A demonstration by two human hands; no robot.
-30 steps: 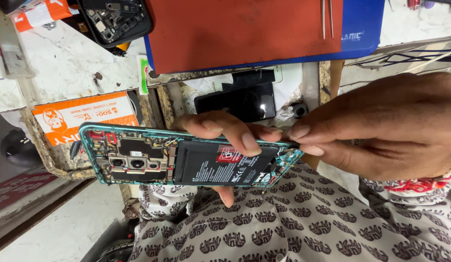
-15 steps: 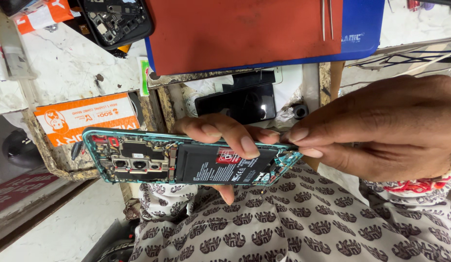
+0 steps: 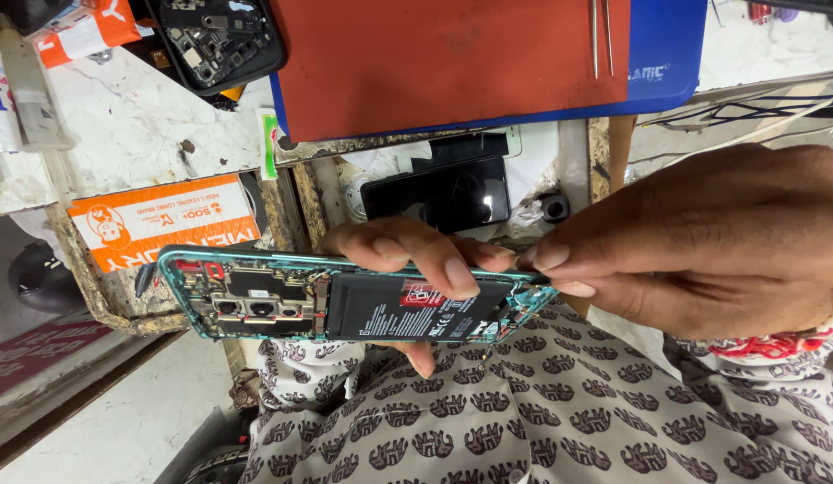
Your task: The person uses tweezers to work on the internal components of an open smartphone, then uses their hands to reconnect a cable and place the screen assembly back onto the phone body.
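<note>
Opened teal-framed smartphone (image 3: 345, 300) with exposed black battery and camera modules sits over patterned-cloth lap (image 3: 560, 412), clamped by left hand (image 3: 416, 269) with fingers across battery, right hand (image 3: 703, 242) pinching fingertips together at its lower end, red rubber mat (image 3: 443, 63) and metal tweezers (image 3: 601, 36) on bench beyond.

Opened phone over your lap, bench beyond it

The opened phone (image 3: 345, 300) sits centre; the mat (image 3: 452, 63) lies at twelve o'clock, tweezers (image 3: 601, 36) on it, another phone (image 3: 439, 193) between.
</note>
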